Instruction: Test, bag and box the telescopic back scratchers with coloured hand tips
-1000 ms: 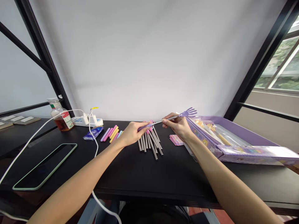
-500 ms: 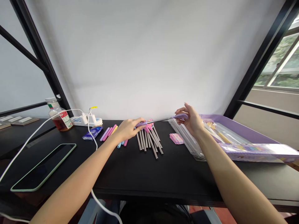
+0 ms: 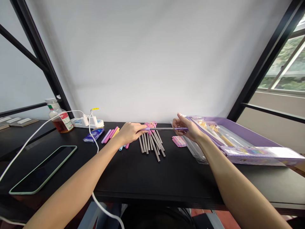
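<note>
1. Black bench (image 3: 166,181): carries all loose parts, with a phone (image 3: 45,168), a bottle (image 3: 61,119), a power strip (image 3: 77,122) and a blue packet (image 3: 93,135) at the left.
2. White cable (image 3: 97,146): runs from the power strip over the packet and down past the bench's front edge, near the left forearm.
3. Coloured handles (image 3: 110,135): lie beside the packet; the left wrist and forearm hide some of them.
4. Metal rods (image 3: 152,144): lie fanned with pink ends toward the wall, between the hands.
5. Pink cards (image 3: 178,141), clear sleeves (image 3: 196,152) and purple box (image 3: 259,132): occupy the right; the right hand partly covers the sleeves.
6. Purple-handled rod (image 3: 162,128): held between both hands, across the view of the pink ends. Long axis — left to right, nearly level; handle at left, purple head at right.
7. Left hand (image 3: 131,132): fingers pinch the handle. Right hand (image 3: 187,128): fingers curl around the head, thumb raised.
8. Change: half a second earlier the right fingers were spread and the rod sloped upward to the right — now it lies flatter.
</note>
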### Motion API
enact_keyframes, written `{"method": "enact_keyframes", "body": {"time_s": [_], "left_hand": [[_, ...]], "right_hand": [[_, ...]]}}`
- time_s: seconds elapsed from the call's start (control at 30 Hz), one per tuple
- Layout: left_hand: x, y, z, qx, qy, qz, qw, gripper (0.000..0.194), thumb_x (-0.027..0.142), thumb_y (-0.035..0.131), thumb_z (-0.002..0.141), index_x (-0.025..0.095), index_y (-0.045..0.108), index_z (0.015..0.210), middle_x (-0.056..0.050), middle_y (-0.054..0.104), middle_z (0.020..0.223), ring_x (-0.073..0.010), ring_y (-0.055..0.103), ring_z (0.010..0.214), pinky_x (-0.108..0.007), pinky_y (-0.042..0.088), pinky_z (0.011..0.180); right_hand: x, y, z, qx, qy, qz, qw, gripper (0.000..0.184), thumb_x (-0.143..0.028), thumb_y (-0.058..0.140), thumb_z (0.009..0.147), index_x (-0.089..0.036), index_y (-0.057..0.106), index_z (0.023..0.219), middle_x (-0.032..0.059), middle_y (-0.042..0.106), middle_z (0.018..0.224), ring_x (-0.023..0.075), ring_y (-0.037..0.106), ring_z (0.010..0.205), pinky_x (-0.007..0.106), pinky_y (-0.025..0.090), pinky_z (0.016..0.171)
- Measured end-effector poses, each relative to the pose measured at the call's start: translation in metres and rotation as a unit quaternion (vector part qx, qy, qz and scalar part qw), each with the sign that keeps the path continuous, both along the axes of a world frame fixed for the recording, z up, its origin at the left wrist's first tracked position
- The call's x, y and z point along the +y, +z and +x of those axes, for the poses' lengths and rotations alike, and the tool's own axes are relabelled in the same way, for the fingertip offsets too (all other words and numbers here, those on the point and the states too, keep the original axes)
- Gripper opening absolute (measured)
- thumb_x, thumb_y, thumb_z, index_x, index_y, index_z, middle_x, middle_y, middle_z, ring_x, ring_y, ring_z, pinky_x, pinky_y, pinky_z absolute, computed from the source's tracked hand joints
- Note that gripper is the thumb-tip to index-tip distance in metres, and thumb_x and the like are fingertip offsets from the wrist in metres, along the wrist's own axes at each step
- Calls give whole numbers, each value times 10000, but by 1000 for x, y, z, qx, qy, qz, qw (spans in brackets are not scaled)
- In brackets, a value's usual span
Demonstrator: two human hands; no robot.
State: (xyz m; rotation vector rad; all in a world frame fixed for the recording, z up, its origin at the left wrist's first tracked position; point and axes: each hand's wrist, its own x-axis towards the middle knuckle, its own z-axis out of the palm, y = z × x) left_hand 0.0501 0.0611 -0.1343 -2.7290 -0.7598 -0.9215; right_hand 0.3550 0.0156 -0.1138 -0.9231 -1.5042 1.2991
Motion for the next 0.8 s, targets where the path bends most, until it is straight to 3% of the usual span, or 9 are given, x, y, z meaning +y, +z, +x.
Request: {"method": "enact_keyframes", "body": {"time_s": [0.4, 0.8], "left_hand": [[4, -5, 3, 11, 3, 27, 1000, 403, 494, 417, 1035, 242, 731, 1025, -16, 701, 752, -161, 627, 644, -284, 316, 562], [-3, -3, 8, 17, -18, -1, 1000, 377, 461, 423, 1040, 240, 719, 959, -13, 705, 770, -159, 638, 664, -279, 309, 576]], "right_hand": [[2, -5, -8, 23, 58, -44, 997, 551, -675, 526, 904, -201, 472, 630, -6, 428, 551, 105, 276, 451, 272, 194, 471], [1, -9, -21, 41, 53, -59, 996, 552, -655, 600, 877, -200, 434, 611, -24, 337, 583, 105, 247, 496, 265, 166, 467]]}}
